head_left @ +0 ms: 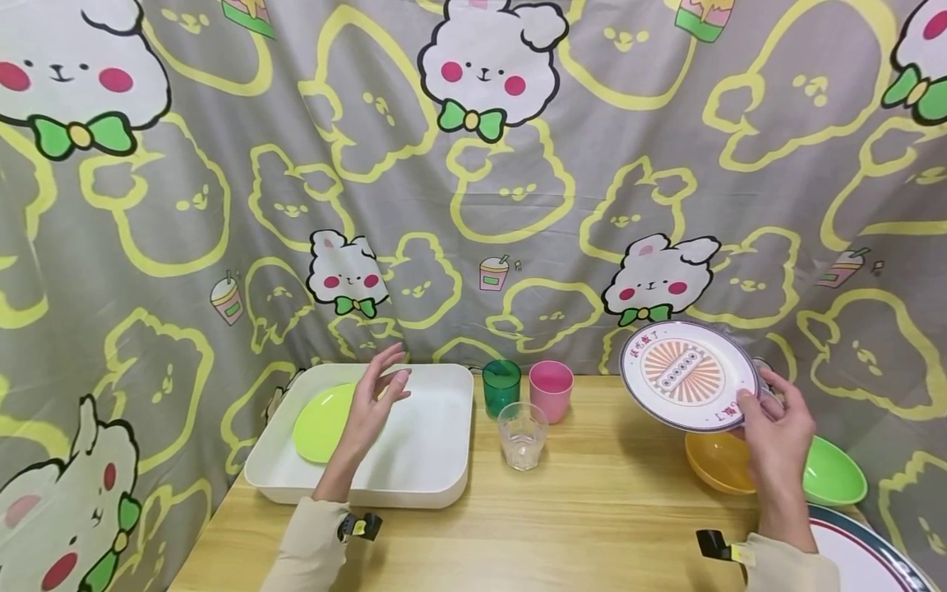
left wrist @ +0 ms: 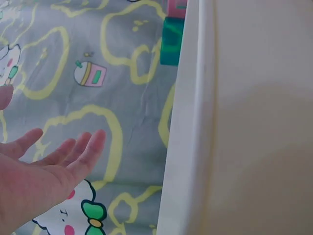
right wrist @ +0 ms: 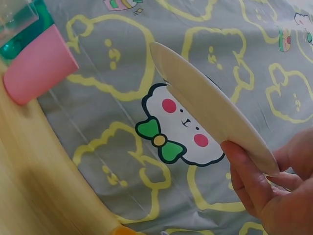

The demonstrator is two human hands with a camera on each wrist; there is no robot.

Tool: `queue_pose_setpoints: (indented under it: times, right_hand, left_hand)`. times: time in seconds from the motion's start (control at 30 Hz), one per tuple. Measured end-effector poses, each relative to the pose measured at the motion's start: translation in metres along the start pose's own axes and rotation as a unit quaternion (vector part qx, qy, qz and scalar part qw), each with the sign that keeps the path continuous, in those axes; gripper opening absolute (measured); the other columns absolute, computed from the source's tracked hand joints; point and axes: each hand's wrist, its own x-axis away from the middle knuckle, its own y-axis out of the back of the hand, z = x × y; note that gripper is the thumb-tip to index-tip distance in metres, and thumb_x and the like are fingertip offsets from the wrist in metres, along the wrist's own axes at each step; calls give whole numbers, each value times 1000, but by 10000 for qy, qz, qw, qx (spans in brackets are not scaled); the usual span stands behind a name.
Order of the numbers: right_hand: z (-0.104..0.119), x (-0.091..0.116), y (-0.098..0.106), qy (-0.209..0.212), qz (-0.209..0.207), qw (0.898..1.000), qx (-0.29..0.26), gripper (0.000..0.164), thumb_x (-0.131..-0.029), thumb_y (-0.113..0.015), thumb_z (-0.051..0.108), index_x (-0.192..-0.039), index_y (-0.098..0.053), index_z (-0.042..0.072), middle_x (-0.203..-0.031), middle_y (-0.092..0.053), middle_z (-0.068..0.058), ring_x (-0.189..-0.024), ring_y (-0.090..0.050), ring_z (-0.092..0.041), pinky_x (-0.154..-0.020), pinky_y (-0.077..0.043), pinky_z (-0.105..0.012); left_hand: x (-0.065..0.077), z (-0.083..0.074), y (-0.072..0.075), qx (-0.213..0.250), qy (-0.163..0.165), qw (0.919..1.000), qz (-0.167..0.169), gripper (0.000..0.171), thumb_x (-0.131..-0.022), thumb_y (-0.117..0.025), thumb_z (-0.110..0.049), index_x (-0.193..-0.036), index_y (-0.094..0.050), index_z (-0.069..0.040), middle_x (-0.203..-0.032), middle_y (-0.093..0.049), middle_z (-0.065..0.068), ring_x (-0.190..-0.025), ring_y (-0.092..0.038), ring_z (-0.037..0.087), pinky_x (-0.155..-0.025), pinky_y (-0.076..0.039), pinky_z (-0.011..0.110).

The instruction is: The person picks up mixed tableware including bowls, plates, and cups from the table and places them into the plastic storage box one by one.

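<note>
My right hand (head_left: 777, 419) pinches the edge of a white plate (head_left: 688, 374) with a dark rim and an orange sunburst print, thumb on its face. The plate is tilted, raised above an orange bowl (head_left: 719, 462). In the right wrist view the plate (right wrist: 210, 105) shows nearly edge-on, its pale underside toward the camera. My left hand (head_left: 373, 403) is held over a white tray (head_left: 436, 493), fingers spread and relaxed, with nothing in them. A lime-green plate (head_left: 321, 427) lies in the tray's left part, partly hidden behind the left hand and forearm.
A green cup (head_left: 501, 390), a pink cup (head_left: 551, 390) and a clear cup (head_left: 523, 440) stand together right of the tray. At the right are a green bowl (head_left: 836, 473) and a large dark-rimmed plate (head_left: 851, 559). A patterned curtain (head_left: 473, 205) hangs behind the wooden table (head_left: 577, 510).
</note>
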Motion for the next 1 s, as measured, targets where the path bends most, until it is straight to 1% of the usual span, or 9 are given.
queue_pose_setpoints:
  times: [0.07, 0.13, 0.27, 0.37, 0.4, 0.5, 0.73, 0.83, 1.0]
  right_hand:
    - [-2, 0, 0, -61, 0, 9999, -118, 52, -97, -62, -2, -146, -55, 12, -82, -70, 9, -63, -67, -5, -45, -56, -23]
    - [-3, 1, 0, -126, 2, 9998, -158, 51, -97, -62, -2, -145, -55, 12, -82, -70, 8, -62, -67, -6, -45, -57, -24]
    - [-6, 3, -3, -214, -12, 9992, -326, 49, -97, -64, 0, -144, -58, 13, -80, -70, 5, -60, -67, -8, -46, -57, -24]
    - [-8, 4, -7, -285, 14, 9974, -656, 49, -96, -65, -2, -143, -59, 13, -79, -71, 2, -59, -67, -9, -45, -57, -25]
    - [-8, 5, -8, -303, 60, 9967, -756, 49, -96, -65, -2, -143, -58, 12, -79, -71, 2, -59, -67, -10, -45, -57, -25]
    - [-9, 6, -12, -424, 154, 9941, -990, 49, -96, -65, -3, -143, -58, 12, -79, -72, 0, -59, -68, -11, -44, -57, -25]
    - [-11, 10, -17, -575, 255, 9920, -1096, 51, -98, -65, 0, -147, -55, 11, -81, -72, -2, -63, -68, -12, -43, -56, -26]
    - [-13, 11, -18, -607, 296, 9906, -1185, 52, -99, -64, 1, -149, -53, 10, -83, -72, -2, -67, -69, -12, -46, -58, -27]
    - [-13, 11, -21, -582, 458, 9879, -1360, 55, -99, -66, 3, -151, -51, 11, -86, -72, -2, -72, -70, -12, -49, -60, -28]
  left_hand:
    - [0, 0, -2, 23, -9, 10000, 36, 48, -106, -55, -10, -152, -43, -2, -146, -51, 21, -127, -55, 45, -93, -58, 50]
    - [0, 0, -4, 33, -47, 10000, 73, 48, -107, -54, -10, -152, -43, -3, -147, -51, 21, -126, -58, 36, -93, -58, 51]
    - [0, -3, -10, 100, -168, 9998, 73, 47, -107, -54, -9, -152, -43, -4, -147, -50, 21, -126, -59, 35, -93, -57, 53]
    - [0, -6, -15, 192, -275, 9994, 38, 48, -106, -54, -8, -153, -43, -4, -147, -50, 20, -127, -54, 47, -93, -57, 51]
    - [-1, -7, -16, 232, -302, 9993, 22, 48, -106, -54, -8, -153, -43, -5, -147, -50, 19, -127, -54, 48, -94, -57, 51]
    - [-1, -8, -20, 330, -366, 9988, -28, 48, -106, -54, -9, -153, -43, -7, -147, -51, 17, -127, -54, 45, -94, -57, 50]
    - [0, -6, -33, 601, -500, 9969, 20, 50, -108, -49, -9, -157, -38, -8, -149, -48, 16, -128, -55, 38, -96, -56, 53]
    - [-1, -5, -38, 637, -556, 9964, -1, 50, -108, -49, -10, -156, -39, -10, -149, -49, 16, -127, -56, 32, -96, -56, 54]
    - [-3, -6, -46, 625, -484, 9969, 28, 47, -108, -51, -12, -154, -42, -10, -150, -48, 13, -128, -56, 28, -98, -55, 55]
